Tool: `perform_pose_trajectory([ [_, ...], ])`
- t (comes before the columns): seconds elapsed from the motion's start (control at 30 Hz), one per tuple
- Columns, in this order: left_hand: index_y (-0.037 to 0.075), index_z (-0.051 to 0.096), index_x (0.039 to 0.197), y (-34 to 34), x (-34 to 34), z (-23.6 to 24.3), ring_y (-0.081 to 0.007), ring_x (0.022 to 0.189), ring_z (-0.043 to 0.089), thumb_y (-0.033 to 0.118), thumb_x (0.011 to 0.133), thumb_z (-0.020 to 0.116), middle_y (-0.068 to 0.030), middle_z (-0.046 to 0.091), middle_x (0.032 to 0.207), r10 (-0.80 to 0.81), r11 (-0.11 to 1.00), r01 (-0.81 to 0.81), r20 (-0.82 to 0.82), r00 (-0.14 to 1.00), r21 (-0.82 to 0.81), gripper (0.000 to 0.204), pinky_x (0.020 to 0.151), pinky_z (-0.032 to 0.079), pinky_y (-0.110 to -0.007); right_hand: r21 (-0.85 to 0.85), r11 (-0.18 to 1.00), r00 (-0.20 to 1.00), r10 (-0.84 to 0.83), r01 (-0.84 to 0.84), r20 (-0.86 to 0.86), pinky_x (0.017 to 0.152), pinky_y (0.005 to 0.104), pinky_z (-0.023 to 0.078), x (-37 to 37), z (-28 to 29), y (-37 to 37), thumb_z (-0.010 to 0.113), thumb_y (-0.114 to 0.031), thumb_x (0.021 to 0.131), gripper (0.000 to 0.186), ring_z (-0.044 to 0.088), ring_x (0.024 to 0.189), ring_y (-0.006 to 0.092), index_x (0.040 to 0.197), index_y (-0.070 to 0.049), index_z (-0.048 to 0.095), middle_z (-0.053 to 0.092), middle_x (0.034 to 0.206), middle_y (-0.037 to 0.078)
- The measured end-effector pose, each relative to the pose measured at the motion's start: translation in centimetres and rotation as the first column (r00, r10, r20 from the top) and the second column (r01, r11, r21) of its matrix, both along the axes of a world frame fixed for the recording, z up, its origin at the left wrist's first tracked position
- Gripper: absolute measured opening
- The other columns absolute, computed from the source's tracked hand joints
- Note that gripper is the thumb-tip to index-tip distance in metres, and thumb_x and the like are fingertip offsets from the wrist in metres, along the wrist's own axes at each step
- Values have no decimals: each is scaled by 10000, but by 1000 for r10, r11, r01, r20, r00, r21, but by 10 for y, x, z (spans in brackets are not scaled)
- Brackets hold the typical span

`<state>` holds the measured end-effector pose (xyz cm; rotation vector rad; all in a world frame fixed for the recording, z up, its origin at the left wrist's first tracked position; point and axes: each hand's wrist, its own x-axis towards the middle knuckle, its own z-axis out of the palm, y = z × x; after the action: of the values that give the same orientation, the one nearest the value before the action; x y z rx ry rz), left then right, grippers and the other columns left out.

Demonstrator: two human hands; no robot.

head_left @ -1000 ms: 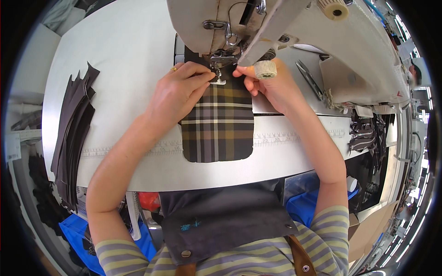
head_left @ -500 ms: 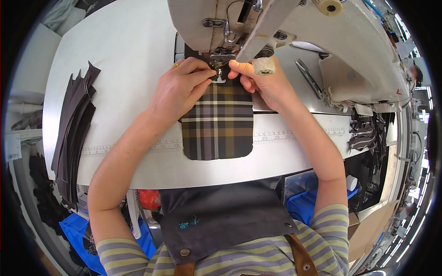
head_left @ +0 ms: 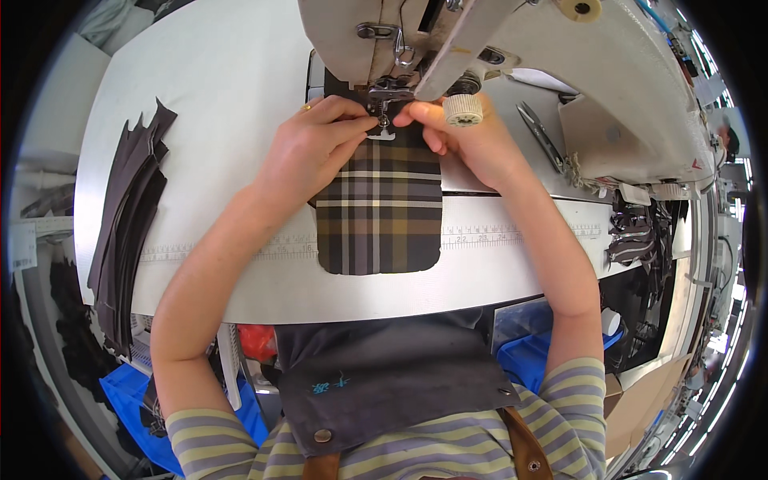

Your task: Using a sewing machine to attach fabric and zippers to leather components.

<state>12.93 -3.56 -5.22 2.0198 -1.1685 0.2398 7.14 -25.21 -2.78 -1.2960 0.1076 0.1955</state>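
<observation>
A plaid fabric piece in brown, black and white, with rounded near corners, lies under the presser foot of a sewing machine. My left hand is closed, its thumb and fingertips pinched together just left of the foot over the fabric's far part. Whatever is between those fingertips is hidden. To the right of the foot, my right hand has its fingers curled in and fingertips close to the needle area. A ridged knob covers part of it, and I cannot make out what it grips.
A stack of dark fabric strips lies at the table's left. Metal snips rest right of the machine's needle area. A ruler strip crosses the white table. Dark bundled pieces sit at the right, with blue bins below.
The view has shifted slightly. Both hands stay beside the presser foot, with small movements of the fingers. The plaid piece lies almost as before.
</observation>
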Motion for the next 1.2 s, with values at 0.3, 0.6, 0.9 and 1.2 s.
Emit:
perform_pose_trajectory([
  [0.3,7,709,961,5,4,1,-282,890,621,34,808,674,-90,664,1014,-42,999,42,-70,997,-5,160,787,519,-352,-769,149,531,642,622,553,574,370,503,1,-14,18,639,-106,757,90,608,654,254,839,-80,611,571,708,47],
  [0.6,14,649,909,-8,5,-5,-311,859,616,68,821,669,-94,642,925,39,999,-38,38,999,-28,105,736,511,-377,-744,331,610,428,581,667,579,383,510,2,-24,13,704,-177,788,128,613,675,279,894,-131,647,633,769,65],
  [0.9,-10,717,899,-6,12,10,-128,811,627,50,819,699,-47,703,882,51,983,-147,-600,798,-112,101,731,496,-275,-803,273,461,702,529,543,907,365,494,-67,-13,35,672,-143,708,319,620,1040,268,991,4,647,666,1065,131],
  [1.2,-18,727,900,6,34,12,-123,814,619,31,827,689,-56,685,870,-146,989,119,-538,830,-85,96,783,488,-269,-657,520,453,476,547,754,788,351,539,-48,-5,72,640,-102,705,213,674,897,247,895,-11,615,687,937,115],
])
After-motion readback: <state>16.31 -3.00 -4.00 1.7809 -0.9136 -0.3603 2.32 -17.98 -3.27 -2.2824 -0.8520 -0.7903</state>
